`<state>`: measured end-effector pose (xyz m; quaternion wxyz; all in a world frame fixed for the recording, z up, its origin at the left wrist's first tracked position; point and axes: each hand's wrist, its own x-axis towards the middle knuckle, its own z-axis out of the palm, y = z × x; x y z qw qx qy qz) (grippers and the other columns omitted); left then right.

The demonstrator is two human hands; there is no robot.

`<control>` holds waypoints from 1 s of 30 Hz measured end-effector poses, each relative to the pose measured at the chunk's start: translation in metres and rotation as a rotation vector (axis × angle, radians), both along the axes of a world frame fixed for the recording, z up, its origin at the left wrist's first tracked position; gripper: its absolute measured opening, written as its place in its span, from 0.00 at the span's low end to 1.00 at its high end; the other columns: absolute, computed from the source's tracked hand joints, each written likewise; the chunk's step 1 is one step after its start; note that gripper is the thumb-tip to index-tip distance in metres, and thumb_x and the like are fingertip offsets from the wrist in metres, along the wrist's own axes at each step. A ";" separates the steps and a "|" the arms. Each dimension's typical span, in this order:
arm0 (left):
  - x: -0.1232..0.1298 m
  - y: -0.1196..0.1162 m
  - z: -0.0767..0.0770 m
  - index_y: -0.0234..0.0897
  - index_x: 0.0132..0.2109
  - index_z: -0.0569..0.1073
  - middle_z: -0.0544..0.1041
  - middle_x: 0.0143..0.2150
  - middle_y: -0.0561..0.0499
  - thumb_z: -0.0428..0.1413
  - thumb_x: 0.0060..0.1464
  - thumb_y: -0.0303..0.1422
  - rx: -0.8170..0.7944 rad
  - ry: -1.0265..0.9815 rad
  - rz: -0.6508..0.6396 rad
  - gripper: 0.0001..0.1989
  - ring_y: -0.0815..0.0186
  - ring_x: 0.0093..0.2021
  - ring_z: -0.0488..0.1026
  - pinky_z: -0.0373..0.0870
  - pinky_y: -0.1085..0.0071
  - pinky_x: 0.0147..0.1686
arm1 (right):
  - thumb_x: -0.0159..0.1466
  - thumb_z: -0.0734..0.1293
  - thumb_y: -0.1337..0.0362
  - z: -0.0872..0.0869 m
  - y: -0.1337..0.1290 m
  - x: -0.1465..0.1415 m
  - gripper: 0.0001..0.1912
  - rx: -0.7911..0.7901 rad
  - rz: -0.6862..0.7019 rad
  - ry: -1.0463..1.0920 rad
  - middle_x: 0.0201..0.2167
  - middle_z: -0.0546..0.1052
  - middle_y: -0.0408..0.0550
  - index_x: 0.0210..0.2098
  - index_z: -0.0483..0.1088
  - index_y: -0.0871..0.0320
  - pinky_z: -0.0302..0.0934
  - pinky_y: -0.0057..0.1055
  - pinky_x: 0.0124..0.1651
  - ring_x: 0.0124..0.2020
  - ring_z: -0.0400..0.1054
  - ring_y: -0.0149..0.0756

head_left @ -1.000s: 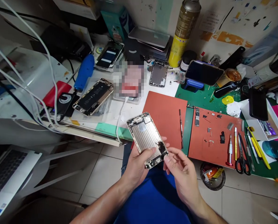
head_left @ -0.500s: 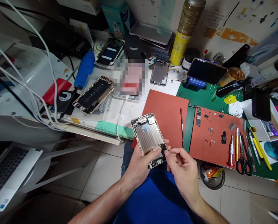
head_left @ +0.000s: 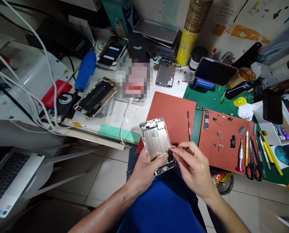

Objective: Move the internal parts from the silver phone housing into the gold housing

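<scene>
A phone back housing (head_left: 156, 142), bare silvery metal inside with black parts at its lower end, is tilted above my lap. My left hand (head_left: 146, 170) grips its lower left side, the thumb lying across the inside. At the right edge, my right hand (head_left: 193, 165) pinches thumb and forefinger together against the housing's lower right side. Whatever is between those fingertips is too small to make out. Behind the housing lies a red-brown mat (head_left: 168, 110), with a thin metal pry tool (head_left: 189, 126) on its right part.
A second red-brown mat (head_left: 225, 136) carries small phone parts, a screwdriver (head_left: 241, 153) and scissors (head_left: 252, 158). An opened phone (head_left: 95, 97) lies at left near white cables (head_left: 49, 71). A propped phone (head_left: 216, 72) and a yellow spray can (head_left: 189, 42) stand behind. A laptop (head_left: 13, 178) is lower left.
My right hand has moved slightly up along the housing's right edge, its fingers more closely pinched. The housing has shifted a little right in my left hand. The view has moved slightly.
</scene>
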<state>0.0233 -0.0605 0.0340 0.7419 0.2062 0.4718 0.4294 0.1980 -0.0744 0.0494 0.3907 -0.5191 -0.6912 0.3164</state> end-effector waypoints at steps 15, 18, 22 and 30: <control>-0.002 0.003 0.006 0.35 0.49 0.84 0.88 0.45 0.45 0.70 0.52 0.31 -0.007 0.002 -0.055 0.16 0.51 0.49 0.85 0.80 0.56 0.56 | 0.71 0.67 0.78 0.008 -0.001 0.001 0.15 0.070 0.035 -0.068 0.46 0.74 0.54 0.53 0.79 0.60 0.74 0.32 0.40 0.42 0.76 0.35; -0.003 0.003 0.005 0.35 0.49 0.84 0.88 0.45 0.45 0.71 0.52 0.32 -0.001 0.013 -0.066 0.16 0.54 0.48 0.86 0.80 0.58 0.57 | 0.72 0.66 0.78 0.009 -0.001 0.000 0.14 0.063 0.040 -0.077 0.46 0.74 0.54 0.52 0.79 0.61 0.74 0.31 0.39 0.41 0.75 0.34; -0.003 0.002 0.004 0.37 0.48 0.84 0.88 0.45 0.47 0.72 0.52 0.31 0.012 0.007 -0.079 0.16 0.58 0.46 0.85 0.81 0.65 0.53 | 0.72 0.66 0.78 0.009 -0.003 0.001 0.15 0.057 0.045 -0.064 0.46 0.74 0.54 0.53 0.79 0.61 0.74 0.31 0.41 0.42 0.76 0.34; -0.004 -0.001 -0.002 0.37 0.48 0.82 0.87 0.40 0.50 0.73 0.51 0.30 -0.012 0.099 -0.052 0.17 0.63 0.40 0.84 0.82 0.71 0.45 | 0.72 0.68 0.73 0.013 -0.002 -0.002 0.13 -0.106 -0.081 0.056 0.44 0.77 0.48 0.52 0.78 0.55 0.74 0.30 0.44 0.42 0.76 0.33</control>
